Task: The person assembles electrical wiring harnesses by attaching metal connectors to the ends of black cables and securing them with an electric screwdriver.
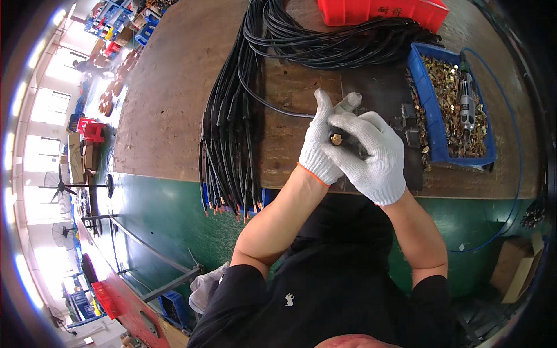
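Both of my hands wear white knit gloves and meet over the near part of the worktable. My left hand (321,139) is closed around a black cable (287,112), which runs in from the bundle (229,104) on the left. Between the hands a dark, round end with a brass-coloured piece (336,139) in it points up toward me. My right hand (376,155) curls its thumb and fingers about this end. The fingers partly cover it, so how the brass piece sits on the cable is hidden.
Bundled cables hang over the table's (168,110) near edge, copper ends bare. On the right, a blue bin (444,148) holds many small brass parts, with a grey air tool (466,104) lying on them and a blue hose (518,145). Behind stands a red crate (383,13).
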